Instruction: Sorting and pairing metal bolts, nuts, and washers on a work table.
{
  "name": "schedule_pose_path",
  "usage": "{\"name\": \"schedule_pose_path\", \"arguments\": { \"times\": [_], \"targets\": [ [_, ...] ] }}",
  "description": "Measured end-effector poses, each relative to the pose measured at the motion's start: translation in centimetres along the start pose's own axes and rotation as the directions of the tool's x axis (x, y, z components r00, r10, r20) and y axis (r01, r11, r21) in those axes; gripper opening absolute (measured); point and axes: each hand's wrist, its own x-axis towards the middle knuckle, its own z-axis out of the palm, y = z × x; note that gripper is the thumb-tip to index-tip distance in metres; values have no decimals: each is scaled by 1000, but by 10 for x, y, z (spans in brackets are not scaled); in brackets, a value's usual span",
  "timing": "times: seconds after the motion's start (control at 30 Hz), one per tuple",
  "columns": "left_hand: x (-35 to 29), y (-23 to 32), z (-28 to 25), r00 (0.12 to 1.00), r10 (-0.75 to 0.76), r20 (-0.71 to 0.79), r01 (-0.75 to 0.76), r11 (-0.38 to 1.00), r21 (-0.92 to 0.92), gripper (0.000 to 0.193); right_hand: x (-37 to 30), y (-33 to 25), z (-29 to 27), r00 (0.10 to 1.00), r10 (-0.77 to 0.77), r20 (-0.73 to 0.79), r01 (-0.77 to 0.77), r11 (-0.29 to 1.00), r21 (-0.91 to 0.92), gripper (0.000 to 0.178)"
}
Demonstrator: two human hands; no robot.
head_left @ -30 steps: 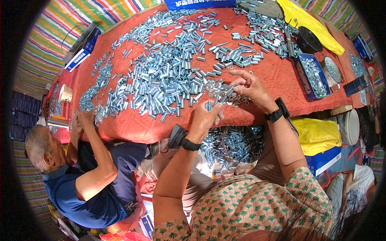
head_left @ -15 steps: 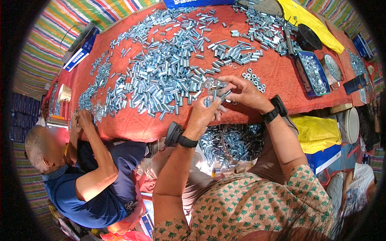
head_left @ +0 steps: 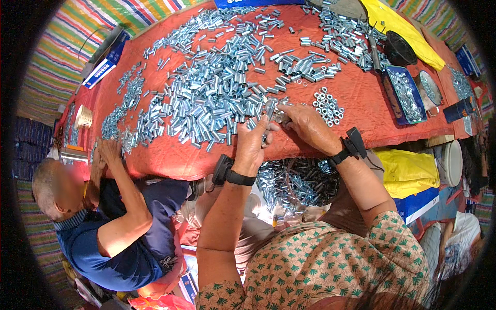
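My left hand [head_left: 251, 145] is closed at the near edge of a big pile of silvery metal sleeves [head_left: 206, 98]. Shiny metal pieces, which look like sleeves [head_left: 271, 107], stick up from its fingers. My right hand [head_left: 310, 128] is beside it, fingertips bent down and pressed together over small metal parts near the pile; what they grip is hidden. A cluster of hex nuts [head_left: 328, 107] lies on the red cloth just right of my right hand. A few flat washers [head_left: 302, 81] lie farther off.
Below the table edge, a container of bolts [head_left: 297, 183] sits between my legs. At left a co-worker [head_left: 103, 227] handles small parts. A blue tray of parts [head_left: 404, 95], a black bowl [head_left: 399, 47] and yellow cloth [head_left: 408, 31] stand at right. More sleeves [head_left: 346, 39] lie at the back.
My hands have lowered toward the pile and drawn slightly apart. The right fingers have turned down to the parts by the pile, while the left keeps metal pieces in its grasp.
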Motion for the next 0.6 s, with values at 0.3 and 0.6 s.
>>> {"name": "schedule_pose_path", "arguments": {
  "times": [0.3, 0.6],
  "targets": [
    [-5, 2, 6, 999, -41, -18, 40, 998, -52, 17, 0, -2, -2, 996, 72, 60, -73, 997, 16, 57],
    [-7, 0, 3, 998, -45, 32, 45, 999, -20, 19, 5, 9, -25, 951, 309, -16, -295, 920, 257, 56]
  ]
}}
